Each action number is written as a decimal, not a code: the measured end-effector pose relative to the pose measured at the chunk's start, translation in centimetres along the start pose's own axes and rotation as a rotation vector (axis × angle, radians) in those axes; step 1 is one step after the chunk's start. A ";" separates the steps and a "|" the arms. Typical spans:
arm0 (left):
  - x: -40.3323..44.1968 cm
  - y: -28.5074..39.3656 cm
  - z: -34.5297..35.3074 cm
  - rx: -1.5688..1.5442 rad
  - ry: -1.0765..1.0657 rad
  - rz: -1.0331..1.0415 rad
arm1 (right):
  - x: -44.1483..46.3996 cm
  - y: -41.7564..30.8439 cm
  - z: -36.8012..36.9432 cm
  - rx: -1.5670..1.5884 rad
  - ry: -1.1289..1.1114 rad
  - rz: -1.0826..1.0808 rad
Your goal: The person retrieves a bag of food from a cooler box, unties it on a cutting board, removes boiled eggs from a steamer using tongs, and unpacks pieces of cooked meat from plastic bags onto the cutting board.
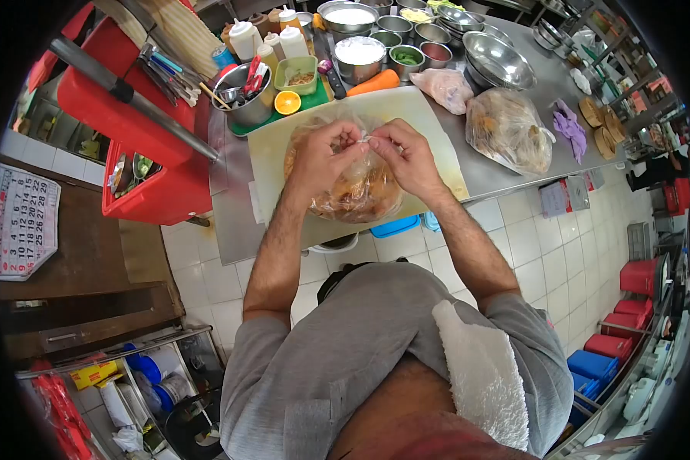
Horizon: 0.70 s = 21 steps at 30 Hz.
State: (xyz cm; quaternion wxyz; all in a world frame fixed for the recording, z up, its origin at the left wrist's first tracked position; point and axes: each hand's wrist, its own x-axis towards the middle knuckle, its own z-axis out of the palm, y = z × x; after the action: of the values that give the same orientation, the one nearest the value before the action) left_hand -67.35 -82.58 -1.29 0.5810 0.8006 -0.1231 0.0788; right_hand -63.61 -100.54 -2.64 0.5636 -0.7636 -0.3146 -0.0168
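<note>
A clear plastic bag (356,197) full of brownish-orange food lies on the pale cutting board (435,146). Above it, my left hand (326,156) and my right hand (407,156) meet, both pinching the gathered, twisted neck of the bag between thumb and fingers. The fingertips of the two hands nearly touch at that knot-like twist. What the food in the bag is, I cannot make out through the creased plastic.
Right of the board sit a second filled plastic bag (511,132), a smaller pinkish bag (445,86) and a purple cloth (571,130). Behind are a carrot (373,83), a halved orange (287,102), a utensil pot (251,107), squeeze bottles (245,40) and several metal bowls (501,61).
</note>
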 end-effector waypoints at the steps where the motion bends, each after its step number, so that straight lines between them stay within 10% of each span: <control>1: 0.0 -0.2 0.0 -0.001 -0.001 0.001 | -0.1 -0.1 0.3 -0.002 0.001 0.001; 4: 0.1 -1.7 0.1 -0.057 -0.038 -0.019 | -0.2 -0.5 0.9 -0.046 0.242 -0.128; 21: 0.7 -2.0 0.1 -0.518 -0.053 -0.220 | 0.4 0.2 0.1 -0.197 0.022 -0.336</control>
State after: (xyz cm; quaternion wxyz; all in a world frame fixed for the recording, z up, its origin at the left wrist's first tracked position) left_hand -66.08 -82.20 -2.98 0.7681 0.6357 -0.0665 -0.0398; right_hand -63.16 -100.33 -2.71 0.4789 -0.7516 -0.4283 -0.1495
